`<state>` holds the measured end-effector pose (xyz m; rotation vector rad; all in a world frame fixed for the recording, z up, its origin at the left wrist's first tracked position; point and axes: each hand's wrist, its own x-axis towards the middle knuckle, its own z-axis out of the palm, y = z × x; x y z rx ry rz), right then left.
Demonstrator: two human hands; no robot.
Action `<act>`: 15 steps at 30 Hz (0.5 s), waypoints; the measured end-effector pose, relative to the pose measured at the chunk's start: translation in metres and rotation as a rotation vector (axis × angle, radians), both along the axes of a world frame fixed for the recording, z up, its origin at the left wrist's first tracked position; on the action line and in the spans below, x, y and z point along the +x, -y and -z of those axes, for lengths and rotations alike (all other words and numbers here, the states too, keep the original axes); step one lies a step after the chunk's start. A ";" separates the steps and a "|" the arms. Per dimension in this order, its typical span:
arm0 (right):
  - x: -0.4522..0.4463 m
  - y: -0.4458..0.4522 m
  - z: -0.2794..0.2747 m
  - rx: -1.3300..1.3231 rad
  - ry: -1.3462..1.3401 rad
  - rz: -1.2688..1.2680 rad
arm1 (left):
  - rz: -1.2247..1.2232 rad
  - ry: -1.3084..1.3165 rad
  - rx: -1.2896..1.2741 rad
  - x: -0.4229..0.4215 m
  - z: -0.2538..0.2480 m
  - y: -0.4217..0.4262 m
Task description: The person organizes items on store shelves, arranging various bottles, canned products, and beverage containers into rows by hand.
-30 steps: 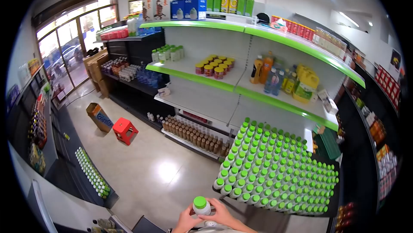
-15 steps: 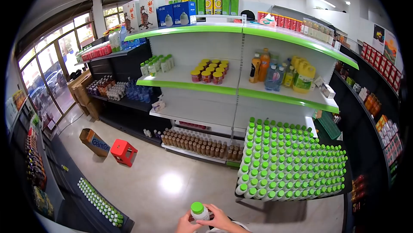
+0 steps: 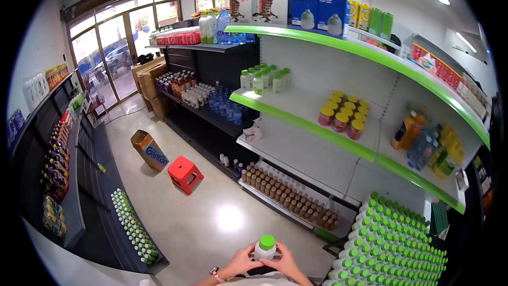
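Note:
A white bottle with a green cap (image 3: pixel 265 249) is held upright low in the view, close in front of my body. My left hand (image 3: pixel 242 261) wraps its left side, with a band on that wrist. My right hand (image 3: pixel 286 261) closes around the bottle from the right, its fingers meeting the left hand's near the bottle's lower part. To the right stands a dense block of similar green-capped bottles (image 3: pixel 389 249), lined up in rows.
A red stool (image 3: pixel 184 174) and an open cardboard box (image 3: pixel 149 151) stand on the floor ahead. White shelves with green edges (image 3: pixel 312 123) hold a few green-capped bottles (image 3: pixel 264 79) and yellow-lidded jars (image 3: pixel 344 114). More small green-capped bottles (image 3: pixel 132 225) line the low left shelf.
My view has turned left, so the shelves and the bottle block have shifted right and the glass doors show more. Both hands still hold the same bottle.

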<state>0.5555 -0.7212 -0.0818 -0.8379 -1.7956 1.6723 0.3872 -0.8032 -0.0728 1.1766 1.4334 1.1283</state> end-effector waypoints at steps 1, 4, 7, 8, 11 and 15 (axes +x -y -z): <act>-0.015 -0.019 0.000 0.013 0.000 -0.009 | -0.001 -0.035 -0.008 -0.015 -0.002 -0.015; -0.060 -0.077 -0.007 0.039 -0.010 -0.003 | -0.030 -0.067 -0.012 -0.058 -0.013 -0.072; -0.092 -0.118 -0.027 0.010 0.026 0.016 | -0.033 -0.046 0.019 -0.090 -0.002 -0.116; -0.100 -0.132 -0.027 0.016 0.035 0.026 | -0.018 -0.048 0.032 -0.100 -0.003 -0.132; -0.122 -0.171 -0.027 0.008 0.035 0.057 | 0.039 -0.070 0.053 -0.125 -0.002 -0.175; -0.160 -0.229 -0.026 0.019 0.014 0.119 | 0.123 -0.054 0.049 -0.169 -0.013 -0.243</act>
